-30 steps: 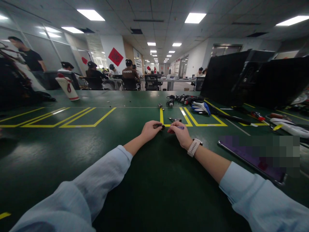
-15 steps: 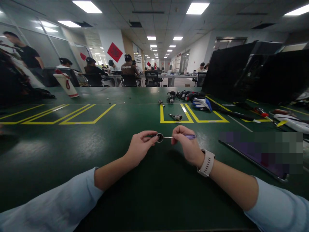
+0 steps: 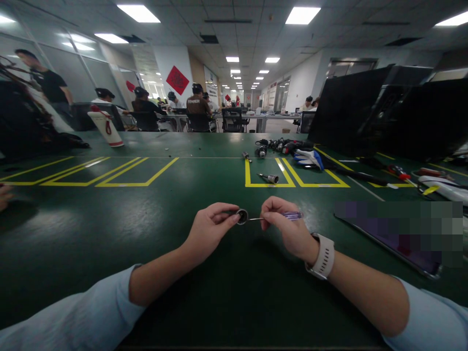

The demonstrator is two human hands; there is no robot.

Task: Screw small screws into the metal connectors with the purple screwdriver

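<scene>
Between thumb and fingers, my left hand (image 3: 212, 228) pinches a small round metal part (image 3: 242, 217), its open ring side showing. My right hand (image 3: 283, 224) is closed on a screwdriver (image 3: 292, 215) with a clear purple handle. The thin shaft points left, its tip at the right edge of the metal part; whether they touch is too small to tell. Both hands are above the green table (image 3: 204, 302). Beyond them a metal connector with a pointed end (image 3: 270, 179) lies inside a yellow taped outline, and a smaller metal piece (image 3: 246, 156) lies behind it.
A phone-like device (image 3: 395, 243) lies at the right. Farther back are blue-white gloves (image 3: 309, 159), dark cylindrical parts (image 3: 261, 150), a red-handled tool (image 3: 398, 171) and black monitors (image 3: 351, 107). A white cup (image 3: 106, 127) stands back left. Another person's hand (image 3: 4, 195) is at the left edge.
My right hand and the screwdriver have shifted slightly right and down, and the metal part has tilted a little. The other person's hand shows more clearly at the left edge.
</scene>
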